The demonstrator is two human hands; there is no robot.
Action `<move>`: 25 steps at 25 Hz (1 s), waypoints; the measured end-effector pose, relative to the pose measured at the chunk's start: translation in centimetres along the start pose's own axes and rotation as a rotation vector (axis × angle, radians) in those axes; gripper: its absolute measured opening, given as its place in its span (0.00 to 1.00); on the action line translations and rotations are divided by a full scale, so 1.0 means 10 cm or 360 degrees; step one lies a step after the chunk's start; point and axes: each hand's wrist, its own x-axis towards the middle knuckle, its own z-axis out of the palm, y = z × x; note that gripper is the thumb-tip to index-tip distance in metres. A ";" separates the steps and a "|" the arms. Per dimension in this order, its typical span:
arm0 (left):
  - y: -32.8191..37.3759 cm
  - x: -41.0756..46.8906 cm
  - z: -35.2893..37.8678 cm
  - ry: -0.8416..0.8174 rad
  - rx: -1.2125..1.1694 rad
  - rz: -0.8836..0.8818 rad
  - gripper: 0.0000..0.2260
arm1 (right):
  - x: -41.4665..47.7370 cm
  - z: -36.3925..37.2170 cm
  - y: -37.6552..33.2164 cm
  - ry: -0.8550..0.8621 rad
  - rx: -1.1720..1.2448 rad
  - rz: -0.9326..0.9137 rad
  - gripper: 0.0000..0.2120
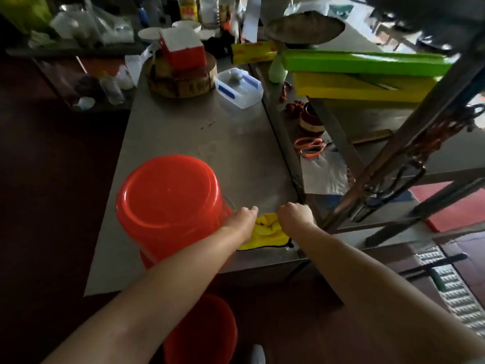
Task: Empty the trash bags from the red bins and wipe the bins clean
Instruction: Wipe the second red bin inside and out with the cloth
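Together, left hand (242,216) and right hand (296,214) grip yellow cloth (265,228).

Steel table (210,143), bit smudgy. Upside-down red bin (168,203) parked by the near edge, left side. Crumpled yellow cloth (265,232) just beside it at the near right corner. Way over at the far end: round wooden chopping block (181,80) and, by the right edge, a clear plastic tub (238,88).
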 end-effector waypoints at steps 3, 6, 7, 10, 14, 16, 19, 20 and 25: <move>-0.02 0.24 0.21 0.0134 0.0025 -0.0030 0.25 | 0.22 0.15 0.01 0.0080 0.0083 0.0101 0.13; -0.06 0.27 0.52 0.0248 0.0068 0.0086 0.25 | 0.26 0.38 0.00 0.0086 0.0099 0.0138 0.13; -0.07 0.23 0.71 0.0182 0.0124 0.0127 0.22 | 0.21 0.55 -0.04 0.0041 0.0041 0.0100 0.13; -0.15 -0.02 1.38 -0.0093 0.0269 0.0095 0.26 | -0.05 1.09 -0.20 -0.0167 -0.0023 0.0031 0.15; -0.24 -0.22 1.79 -0.0332 0.0223 0.0059 0.36 | -0.26 1.49 -0.30 -0.0399 0.0045 -0.0032 0.24; -0.26 -0.23 1.74 -0.0311 0.0227 0.0069 0.36 | -0.25 1.44 -0.34 -0.0427 0.0075 -0.0037 0.25; -0.26 -0.23 1.32 -0.0244 0.0302 0.0061 0.33 | -0.17 1.11 -0.38 -0.0366 0.0184 -0.0012 0.22; -0.25 -0.23 1.13 -0.0215 0.0370 0.0081 0.32 | -0.13 0.96 -0.39 -0.0392 0.0251 0.0005 0.21; -0.32 -0.38 -0.04 0.0341 0.0628 0.0220 0.23 | 0.14 -0.15 -0.48 -0.0152 0.0852 0.0064 0.15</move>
